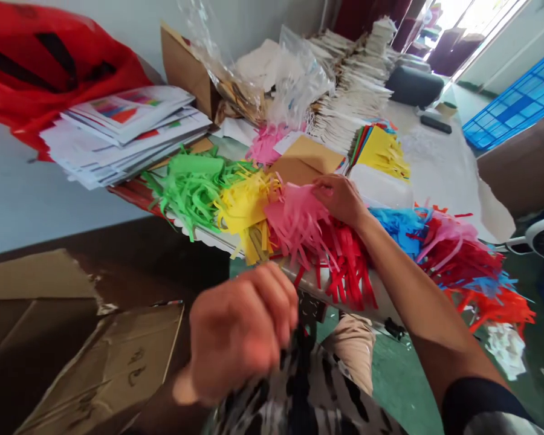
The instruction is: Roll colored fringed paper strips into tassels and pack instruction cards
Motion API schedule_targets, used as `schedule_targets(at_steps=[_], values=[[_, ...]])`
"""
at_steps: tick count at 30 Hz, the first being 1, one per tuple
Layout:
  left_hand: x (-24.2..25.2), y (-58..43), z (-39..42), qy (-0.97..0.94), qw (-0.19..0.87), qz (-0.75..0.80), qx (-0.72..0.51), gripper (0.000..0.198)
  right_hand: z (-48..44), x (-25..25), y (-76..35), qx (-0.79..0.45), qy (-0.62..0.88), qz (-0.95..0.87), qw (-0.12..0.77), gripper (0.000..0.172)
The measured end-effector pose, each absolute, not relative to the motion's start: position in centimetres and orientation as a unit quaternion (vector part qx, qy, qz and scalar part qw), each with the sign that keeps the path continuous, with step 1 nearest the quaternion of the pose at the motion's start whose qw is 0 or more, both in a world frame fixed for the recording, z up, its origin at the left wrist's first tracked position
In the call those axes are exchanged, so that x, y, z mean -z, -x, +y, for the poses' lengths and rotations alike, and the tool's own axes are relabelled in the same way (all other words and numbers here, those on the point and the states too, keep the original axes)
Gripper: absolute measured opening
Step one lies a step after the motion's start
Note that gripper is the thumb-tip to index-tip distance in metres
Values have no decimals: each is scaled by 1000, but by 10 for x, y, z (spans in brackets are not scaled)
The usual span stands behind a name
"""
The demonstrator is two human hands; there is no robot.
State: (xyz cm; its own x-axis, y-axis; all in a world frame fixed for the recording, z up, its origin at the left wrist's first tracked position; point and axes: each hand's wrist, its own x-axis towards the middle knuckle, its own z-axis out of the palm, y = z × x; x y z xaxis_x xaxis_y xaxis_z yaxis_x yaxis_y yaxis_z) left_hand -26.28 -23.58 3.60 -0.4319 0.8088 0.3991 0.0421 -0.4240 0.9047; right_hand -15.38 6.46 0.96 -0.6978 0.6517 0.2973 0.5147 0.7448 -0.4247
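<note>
My right hand (340,196) reaches across the table edge, its fingertips pinched on the top of a pink fringed paper piece (297,205). Red fringed paper (351,266) lies just beneath that forearm. Yellow fringed paper (245,202) and a green pile of cut strips (193,184) lie to the left of the pink. Close to my body, my left hand (242,323) is raised in front of the table, its fingers curled into a fist and slightly blurred. Whatever it may hold is hidden.
Blue (401,228) and orange fringed paper (496,308) hang along the right edge. Behind lie a brown envelope (306,157), yellow fringed sheets (381,151) and tall paper stacks (349,90). Printed sheets (127,136) sit left, above an opened cardboard box (118,362). A blue crate (517,103) stands right.
</note>
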Motion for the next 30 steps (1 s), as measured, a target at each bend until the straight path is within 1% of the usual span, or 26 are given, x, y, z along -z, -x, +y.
schedule_targets(at_steps=[1, 2, 4, 5, 9, 12, 14, 18, 21, 23, 26, 28, 29, 30], values=[[-32, 267, -218, -445, 271, 437, -734, 41, 62, -14, 151, -157, 329, -901, 236, 19], [-29, 272, -200, -426, 251, 445, -746, 31, 58, -20, 147, -152, 331, -895, 259, 18], [-24, 283, -165, -410, 204, 502, -733, 18, 47, -33, 133, -136, 316, -888, 304, 15], [-22, 288, -150, -413, 201, 531, -712, 18, 40, -39, 126, -129, 305, -887, 321, 14], [-16, 288, -104, -474, 203, 591, -620, 26, 21, -54, 103, -104, 307, -870, 371, 12], [-20, 271, -86, -505, 163, 593, -606, 30, 14, -61, 92, -82, 332, -850, 400, 11], [-30, 260, -77, -527, 157, 569, -612, 27, 8, -68, 84, -78, 340, -837, 422, 10], [-69, 245, -66, -567, 222, 467, -642, 14, -14, -89, 55, -90, 327, -806, 485, 12], [-100, 234, -70, -603, 280, 375, -646, 8, -32, -106, 20, -178, 277, -807, 490, 21], [-115, 225, -79, -638, 327, 328, -615, 7, -42, -114, -4, -254, 242, -797, 492, 34], [-130, 204, -94, -685, 404, 300, -528, 8, -54, -116, -29, -352, 208, -769, 492, 59], [-134, 188, -103, -700, 463, 291, -460, 8, -62, -110, -40, -419, 200, -761, 453, 73], [-135, 180, -106, -698, 492, 285, -435, 8, -67, -106, -45, -450, 203, -755, 432, 77], [-135, 172, -109, -691, 518, 281, -418, 9, -72, -100, -51, -479, 212, -743, 418, 76]])
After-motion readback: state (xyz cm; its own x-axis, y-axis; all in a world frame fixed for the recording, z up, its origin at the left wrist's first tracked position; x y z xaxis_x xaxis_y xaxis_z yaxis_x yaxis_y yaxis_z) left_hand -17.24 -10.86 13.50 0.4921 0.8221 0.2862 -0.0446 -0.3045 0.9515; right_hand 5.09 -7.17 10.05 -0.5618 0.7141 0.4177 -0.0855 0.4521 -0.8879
